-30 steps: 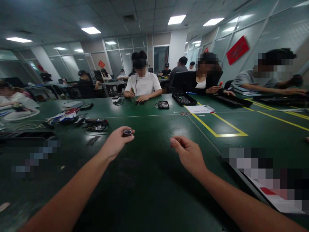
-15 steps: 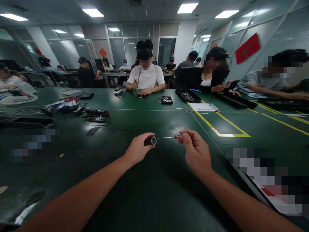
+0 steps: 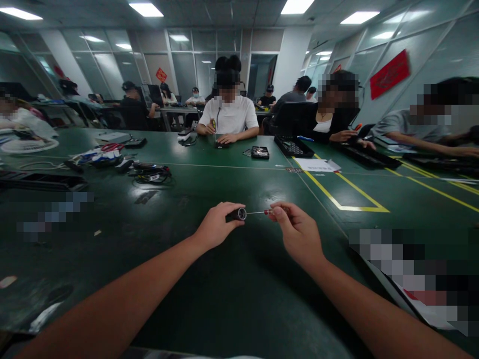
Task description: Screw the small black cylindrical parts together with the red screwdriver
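My left hand (image 3: 217,225) is closed around a short black cylinder (image 3: 241,214), gripped between thumb and fingers. Its round open end, with a silvery rim, faces toward me and to the right. In my right hand (image 3: 299,232) is a screwdriver (image 3: 267,212) with a red and clear handle and a thin metal shaft. The shaft points left, and its tip is at the rim of the cylinder; I cannot tell whether it goes inside. Both hands are held above the green table (image 3: 209,304).
Black cables (image 3: 151,173) and a pile of tools (image 3: 103,154) lie at the left. A black tray (image 3: 294,146) and white paper (image 3: 318,165) are farther back. Yellow tape (image 3: 359,209) marks the right side. A co-worker (image 3: 229,117) in white sits opposite.
My right hand has moved slightly left, and the cylinder slightly right, so the screwdriver and cylinder are closer together. The view has shifted a little.
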A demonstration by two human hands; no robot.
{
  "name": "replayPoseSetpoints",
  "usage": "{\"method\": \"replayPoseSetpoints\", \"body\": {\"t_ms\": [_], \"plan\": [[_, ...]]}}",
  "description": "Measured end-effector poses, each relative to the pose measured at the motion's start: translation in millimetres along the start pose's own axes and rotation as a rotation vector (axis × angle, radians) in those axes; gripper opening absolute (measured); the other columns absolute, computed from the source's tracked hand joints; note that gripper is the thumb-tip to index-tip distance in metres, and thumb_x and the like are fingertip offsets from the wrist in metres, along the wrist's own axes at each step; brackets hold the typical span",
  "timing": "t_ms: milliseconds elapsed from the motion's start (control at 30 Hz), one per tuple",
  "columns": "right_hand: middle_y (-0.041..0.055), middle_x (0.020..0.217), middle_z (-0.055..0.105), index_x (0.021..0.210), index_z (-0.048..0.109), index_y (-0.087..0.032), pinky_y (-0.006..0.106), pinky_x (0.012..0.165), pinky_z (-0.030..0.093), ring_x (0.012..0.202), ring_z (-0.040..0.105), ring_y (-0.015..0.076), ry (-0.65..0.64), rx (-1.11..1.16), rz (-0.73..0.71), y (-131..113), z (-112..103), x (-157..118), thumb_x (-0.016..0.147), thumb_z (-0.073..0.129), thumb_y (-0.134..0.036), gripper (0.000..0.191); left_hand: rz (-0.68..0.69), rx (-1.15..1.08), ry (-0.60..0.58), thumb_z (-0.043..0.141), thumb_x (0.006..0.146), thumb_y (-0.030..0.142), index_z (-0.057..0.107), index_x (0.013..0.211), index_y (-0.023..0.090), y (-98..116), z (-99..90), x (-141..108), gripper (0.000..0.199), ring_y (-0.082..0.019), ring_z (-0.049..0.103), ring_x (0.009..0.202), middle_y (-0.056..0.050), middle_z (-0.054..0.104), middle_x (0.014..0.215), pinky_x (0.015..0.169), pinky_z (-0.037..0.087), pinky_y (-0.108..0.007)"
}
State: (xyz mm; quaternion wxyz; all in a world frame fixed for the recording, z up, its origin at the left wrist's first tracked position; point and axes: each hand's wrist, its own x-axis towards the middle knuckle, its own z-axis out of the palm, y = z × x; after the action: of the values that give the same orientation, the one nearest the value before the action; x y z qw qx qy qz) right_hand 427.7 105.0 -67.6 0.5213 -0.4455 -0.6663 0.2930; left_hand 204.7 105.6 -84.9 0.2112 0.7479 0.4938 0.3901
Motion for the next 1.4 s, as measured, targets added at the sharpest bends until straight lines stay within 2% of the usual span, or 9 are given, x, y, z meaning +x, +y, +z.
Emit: {"method": "replayPoseSetpoints", "body": {"t_ms": [133,233,333,467,767,967,1167,1267,1400], "plan": [[0.0054,0.082,0.077,0.098,0.073,-0.020,0.032,0.069,0.052,0.074,0.071,0.0207,0.007,-0.073,0.006,-4.5,-1.4,0.1,0.093,0.059,-0.053,0.036,0.000,0.024,0.016,0.080,0.081,0.015,0.069,0.121,0.024,1.6,-1.7,0.4,0.043,-0.022,0.063,0.112,-0.003,0.070,0.119,0.101,0.047,-0.039],[0.0029,0.062,0.070,0.076,0.074,-0.020,0.029,0.053,0.042,0.054,0.063,0.0176,-0.010,-0.241,0.045,-8.8,-6.2,2.6,0.091,0.055,-0.063,0.049,0.006,0.045,0.016,0.078,0.083,0.016,0.068,0.122,0.024,4.1,-3.8,0.3,0.041,-0.023,0.062,0.114,-0.004,0.070,0.121,0.105,0.045,-0.043],[-0.0001,0.041,0.052,0.049,0.060,-0.021,0.029,0.047,0.033,0.040,0.051,0.0144,-0.026,-0.346,0.065,-9.7,-10.1,5.3,0.092,0.046,-0.070,0.067,0.020,0.088,-0.009,0.075,0.086,0.018,0.067,0.124,0.026,5.8,-5.3,0.3,0.040,-0.025,0.061,0.118,-0.003,0.070,0.124,0.114,0.035,-0.053],[-0.0012,0.036,0.042,0.041,0.049,-0.022,0.030,0.046,0.026,0.036,0.043,0.0123,-0.049,-0.423,0.081,-7.0,-9.5,6.5,0.092,0.041,-0.073,0.073,0.017,0.133,-0.031,0.074,0.087,0.020,0.067,0.125,0.028,5.1,-5.5,0.7,0.039,-0.026,0.060,0.120,-0.004,0.069,0.127,0.117,0.026,-0.061],[-0.0010,0.048,0.055,0.062,0.066,-0.021,0.029,0.049,0.029,0.045,0.051,0.0149,-0.088,-0.493,-0.048,-8.3,-8.7,5.6,0.092,0.053,-0.064,0.054,0.009,0.168,-0.056,0.072,0.088,0.019,0.066,0.126,0.028,4.7,-6.0,0.9,0.039,-0.026,0.060,0.120,-0.004,0.068,0.127,0.117,0.028,-0.061],[0.0059,0.090,0.077,0.101,0.072,-0.021,0.031,0.069,0.049,0.078,0.071,0.0216,-0.161,-0.307,-0.119,-6.9,-8.8,6.0,0.092,0.059,-0.044,0.028,0.040,0.135,-0.038,0.073,0.087,0.019,0.067,0.125,0.026,-0.1,-5.7,0.7,0.040,-0.025,0.061,0.116,-0.005,0.069,0.125,0.106,0.044,-0.047],[-0.0003,0.056,0.061,0.100,0.074,-0.021,0.030,0.054,0.041,0.052,0.060,0.0176,-0.128,-0.291,-0.034,-8.2,-8.8,4.2,0.102,0.035,-0.051,0.049,0.043,0.174,-0.080,0.073,0.088,0.023,0.065,0.127,0.029,2.2,-1.9,-0.6,0.040,-0.025,0.060,0.120,-0.004,0.068,0.128,0.114,0.034,-0.055],[0.0002,0.063,0.064,0.115,0.071,-0.019,0.030,0.055,0.040,0.053,0.058,0.0173,-0.092,-0.326,-0.048,-10.1,-9.2,3.5,0.101,0.040,-0.045,0.042,0.037,0.166,-0.097,0.072,0.089,0.022,0.065,0.128,0.029,2.9,-0.7,-1.3,0.041,-0.025,0.059,0.123,-0.004,0.067,0.130,0.118,0.027,-0.058],[0.0000,0.069,0.063,0.124,0.061,-0.017,0.030,0.058,0.042,0.058,0.058,0.0175,-0.147,-0.265,-0.105,-10.7,-9.1,1.9,0.098,0.044,-0.035,0.035,0.031,0.167,-0.103,0.071,0.089,0.023,0.064,0.128,0.029,3.4,-1.2,-2.0,0.040,-0.025,0.058,0.124,-0.005,0.067,0.130,0.119,0.025,-0.059]]}}
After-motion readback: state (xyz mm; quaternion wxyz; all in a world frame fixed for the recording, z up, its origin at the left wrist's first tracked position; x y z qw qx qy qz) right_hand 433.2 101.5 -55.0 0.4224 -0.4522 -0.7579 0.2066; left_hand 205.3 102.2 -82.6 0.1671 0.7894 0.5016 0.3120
